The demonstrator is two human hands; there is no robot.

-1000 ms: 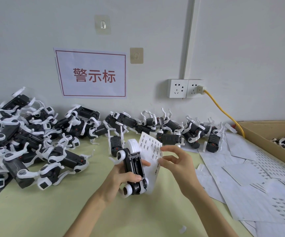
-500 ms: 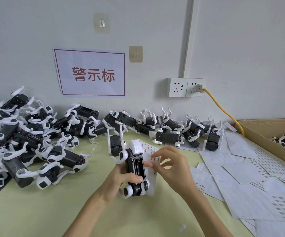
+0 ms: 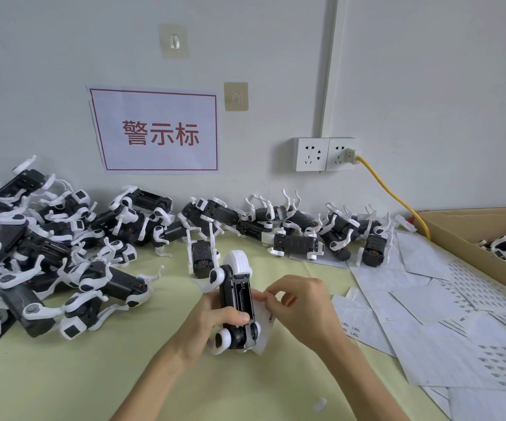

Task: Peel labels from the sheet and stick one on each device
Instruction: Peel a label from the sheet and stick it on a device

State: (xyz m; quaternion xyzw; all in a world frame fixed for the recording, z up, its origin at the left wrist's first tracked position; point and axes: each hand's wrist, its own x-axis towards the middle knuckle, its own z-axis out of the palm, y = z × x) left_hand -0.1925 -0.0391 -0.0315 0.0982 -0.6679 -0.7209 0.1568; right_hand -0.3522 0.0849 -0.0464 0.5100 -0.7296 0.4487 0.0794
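My left hand (image 3: 212, 322) grips a black and white device (image 3: 235, 296) belly-up over the green table, thumb curled across its lower body. A white label sheet (image 3: 265, 325) lies tucked under and behind that device, mostly hidden. My right hand (image 3: 303, 309) is at the device's right edge, thumb and forefinger pinched together on a small white label at the sheet's top. Whether the label touches the device I cannot tell.
A heap of the same devices (image 3: 48, 253) covers the table's left and runs along the wall (image 3: 276, 226). Used label sheets (image 3: 446, 314) are spread on the right. A cardboard box (image 3: 470, 238) with more devices stands at far right. A paper scrap (image 3: 320, 404) lies near the front.
The label sheet, held up beside the device a second ago, has come down behind it. My right hand moved in from the sheet to the device's right edge.
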